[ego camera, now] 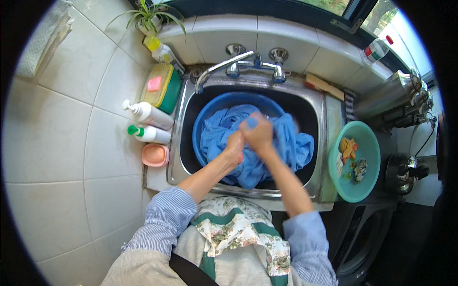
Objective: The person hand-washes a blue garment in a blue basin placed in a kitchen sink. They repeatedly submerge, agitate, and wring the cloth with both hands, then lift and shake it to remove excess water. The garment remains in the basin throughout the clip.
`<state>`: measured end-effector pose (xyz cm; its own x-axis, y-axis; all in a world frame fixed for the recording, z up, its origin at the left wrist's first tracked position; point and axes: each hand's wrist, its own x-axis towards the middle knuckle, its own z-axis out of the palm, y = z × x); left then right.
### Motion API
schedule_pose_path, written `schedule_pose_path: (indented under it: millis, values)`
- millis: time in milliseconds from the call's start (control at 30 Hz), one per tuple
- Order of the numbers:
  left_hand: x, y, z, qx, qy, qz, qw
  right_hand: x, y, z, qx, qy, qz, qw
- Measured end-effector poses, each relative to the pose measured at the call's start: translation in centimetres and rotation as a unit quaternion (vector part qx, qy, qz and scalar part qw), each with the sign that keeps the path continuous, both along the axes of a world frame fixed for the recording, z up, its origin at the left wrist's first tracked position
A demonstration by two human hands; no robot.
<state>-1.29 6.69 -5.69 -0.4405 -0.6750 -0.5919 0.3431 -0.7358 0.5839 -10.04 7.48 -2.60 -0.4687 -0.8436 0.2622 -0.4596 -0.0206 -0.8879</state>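
A blue cloth [229, 123], bunched and wet-looking, fills the blue plastic basin [222, 98] and hangs over its right side into the steel sink. Above the middle of it, my two hands are pressed together. My right hand [260, 132] is blurred and closed, with a bit of blue showing between its fingers. My left hand [234, 146] grips the cloth right beside it, its fingers mostly hidden. Some pale suds seem to sit on the left wrist. The chrome faucet [229, 62] has its spout turned to the left over the sink rim [175, 157].
Left of the sink stand a pink soap dish [155, 155], two pump bottles [154, 116] and a green-and-yellow box [170, 89] with a pink sponge. To the right are a wooden-backed brush [327, 87], a mint-green basin [372, 161] holding small cloths, and a metal kettle [400, 175].
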Motion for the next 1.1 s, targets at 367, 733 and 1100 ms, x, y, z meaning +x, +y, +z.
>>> schedule_pose_path:
  millis: [367,733,1100]
  values:
    - [0.9,0.8,-1.2,-0.013,0.237,-0.103,0.966,0.4,2.4,1.9,-0.014,0.06,-0.001,0.998]
    - [-1.0,1.6,13.9,-0.673,-0.177,-0.088,0.713,-9.9,8.9,6.5,-0.007,0.231,0.073,0.97]
    - [-1.8,1.4,11.5,-0.697,-0.127,-0.126,0.694,-9.7,15.6,6.1,-0.084,-0.255,-0.001,0.963]
